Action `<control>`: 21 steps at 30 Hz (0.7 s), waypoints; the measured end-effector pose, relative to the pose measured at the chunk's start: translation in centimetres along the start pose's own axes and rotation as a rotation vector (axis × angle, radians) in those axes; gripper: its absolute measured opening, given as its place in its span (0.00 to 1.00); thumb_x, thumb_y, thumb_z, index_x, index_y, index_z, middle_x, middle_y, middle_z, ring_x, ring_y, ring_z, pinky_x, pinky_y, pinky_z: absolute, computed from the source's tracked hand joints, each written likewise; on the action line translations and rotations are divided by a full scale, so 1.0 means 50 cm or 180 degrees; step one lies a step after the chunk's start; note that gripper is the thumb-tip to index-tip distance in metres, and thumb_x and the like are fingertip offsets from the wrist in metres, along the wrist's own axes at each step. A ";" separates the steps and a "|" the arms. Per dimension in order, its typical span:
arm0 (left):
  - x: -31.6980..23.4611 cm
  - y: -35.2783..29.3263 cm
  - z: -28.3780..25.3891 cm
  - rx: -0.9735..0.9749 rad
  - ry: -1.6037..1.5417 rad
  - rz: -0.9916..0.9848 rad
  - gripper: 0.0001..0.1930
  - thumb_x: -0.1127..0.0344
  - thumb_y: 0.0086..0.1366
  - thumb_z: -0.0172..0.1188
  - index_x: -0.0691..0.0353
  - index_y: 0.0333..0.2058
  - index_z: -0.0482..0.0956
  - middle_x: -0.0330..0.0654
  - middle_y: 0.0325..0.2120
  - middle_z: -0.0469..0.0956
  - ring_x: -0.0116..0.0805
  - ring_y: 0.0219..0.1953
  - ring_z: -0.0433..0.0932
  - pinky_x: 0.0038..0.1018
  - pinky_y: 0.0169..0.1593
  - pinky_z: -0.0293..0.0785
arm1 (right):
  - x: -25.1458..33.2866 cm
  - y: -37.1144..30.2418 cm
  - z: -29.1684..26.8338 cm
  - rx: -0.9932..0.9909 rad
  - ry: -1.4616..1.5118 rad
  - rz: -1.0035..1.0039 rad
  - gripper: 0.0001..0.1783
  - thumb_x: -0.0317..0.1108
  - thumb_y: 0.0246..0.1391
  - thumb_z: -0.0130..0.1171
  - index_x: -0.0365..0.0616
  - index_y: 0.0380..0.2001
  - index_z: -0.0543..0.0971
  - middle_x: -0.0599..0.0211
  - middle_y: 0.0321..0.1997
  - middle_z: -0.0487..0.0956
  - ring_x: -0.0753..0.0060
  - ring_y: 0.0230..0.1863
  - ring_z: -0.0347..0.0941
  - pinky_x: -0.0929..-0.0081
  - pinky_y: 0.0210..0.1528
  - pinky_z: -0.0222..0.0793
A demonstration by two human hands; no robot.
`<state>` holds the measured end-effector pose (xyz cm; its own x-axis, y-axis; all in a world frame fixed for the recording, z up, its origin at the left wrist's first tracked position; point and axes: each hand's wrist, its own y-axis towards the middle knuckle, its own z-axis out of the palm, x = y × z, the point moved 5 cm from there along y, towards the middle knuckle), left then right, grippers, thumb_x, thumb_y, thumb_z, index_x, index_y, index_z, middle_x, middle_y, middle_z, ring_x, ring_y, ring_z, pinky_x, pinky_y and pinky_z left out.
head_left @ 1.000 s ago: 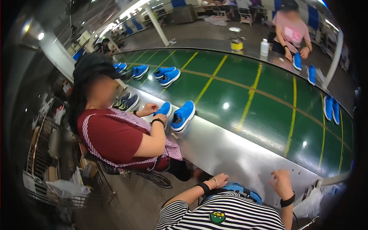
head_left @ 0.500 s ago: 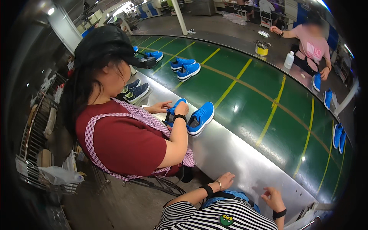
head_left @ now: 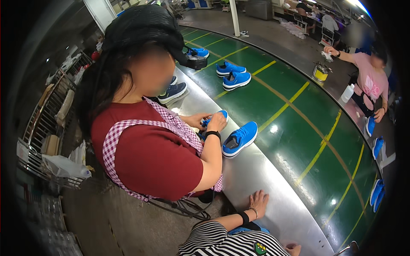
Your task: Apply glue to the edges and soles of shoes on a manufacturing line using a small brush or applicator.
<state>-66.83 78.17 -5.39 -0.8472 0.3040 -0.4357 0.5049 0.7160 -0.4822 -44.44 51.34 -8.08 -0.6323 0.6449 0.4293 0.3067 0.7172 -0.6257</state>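
My left hand (head_left: 258, 204) lies on the bare metal ledge (head_left: 277, 187) with its fingers spread and nothing in it. Of my right hand (head_left: 294, 249), only a small part shows at the lower edge beside my striped shirt; its fingers are mostly hidden. The nearest loose shoe is a blue sneaker (head_left: 240, 139) with a white sole, standing on the ledge beyond my left hand. To its left, a co-worker in a maroon top (head_left: 149, 149) has both hands on another blue sneaker (head_left: 221, 115).
A green belt (head_left: 294, 136) with yellow lines runs beyond the ledge, carrying blue sneakers (head_left: 237, 80). Dark sneakers (head_left: 173, 92) stand past the co-worker. Across the belt, a person in pink (head_left: 371, 83) holds a blue shoe near a yellow can (head_left: 320, 72) and white bottle (head_left: 347, 93).
My left hand has come down flat onto the ledge. My right hand has dropped toward the lower edge, mostly out of sight. The view has turned left.
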 end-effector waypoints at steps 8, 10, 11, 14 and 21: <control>-0.001 0.094 -0.031 -0.0975 0.0131 0.0297 0.32 0.62 0.53 0.48 0.62 0.56 0.48 0.48 0.59 0.41 0.44 0.61 0.40 0.52 0.57 0.38 | -0.078 0.067 0.008 0.0167 0.0535 0.1209 0.21 0.35 0.12 0.74 0.40 0.15 0.76 0.66 0.18 0.77 0.72 0.21 0.73 0.78 0.29 0.69; 0.031 0.119 -0.019 -0.1018 0.0213 0.0267 0.33 0.60 0.54 0.48 0.62 0.56 0.48 0.48 0.59 0.41 0.44 0.61 0.40 0.52 0.57 0.38 | -0.054 0.065 0.001 0.0137 0.0505 0.1103 0.19 0.37 0.14 0.73 0.41 0.14 0.76 0.68 0.17 0.76 0.74 0.19 0.71 0.78 0.24 0.67; 0.045 0.125 -0.014 -0.1272 0.0166 0.0395 0.33 0.58 0.53 0.49 0.62 0.56 0.48 0.49 0.58 0.43 0.44 0.60 0.42 0.52 0.57 0.38 | -0.046 0.065 0.000 0.0102 0.0465 0.0976 0.18 0.38 0.16 0.73 0.42 0.14 0.76 0.70 0.15 0.75 0.76 0.18 0.70 0.78 0.20 0.66; 0.042 0.128 -0.014 -0.1494 0.0198 0.0515 0.34 0.56 0.53 0.49 0.62 0.56 0.49 0.49 0.58 0.44 0.44 0.60 0.43 0.52 0.56 0.38 | -0.059 0.062 0.007 0.0045 0.0475 0.1045 0.19 0.39 0.15 0.73 0.42 0.14 0.77 0.68 0.16 0.76 0.75 0.18 0.71 0.78 0.22 0.67; 0.054 0.111 -0.040 -0.1423 0.0206 0.0440 0.33 0.58 0.51 0.51 0.61 0.55 0.52 0.51 0.56 0.48 0.46 0.58 0.46 0.48 0.56 0.42 | -0.039 0.054 0.015 -0.0081 0.0426 0.0966 0.22 0.41 0.13 0.74 0.39 0.16 0.77 0.65 0.18 0.77 0.72 0.21 0.73 0.77 0.30 0.69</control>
<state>-66.65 84.22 -7.70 -0.7928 0.4440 -0.4175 0.5049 0.8621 -0.0421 -42.93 51.84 -11.09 -0.4108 0.8579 0.3088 0.4855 0.4925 -0.7223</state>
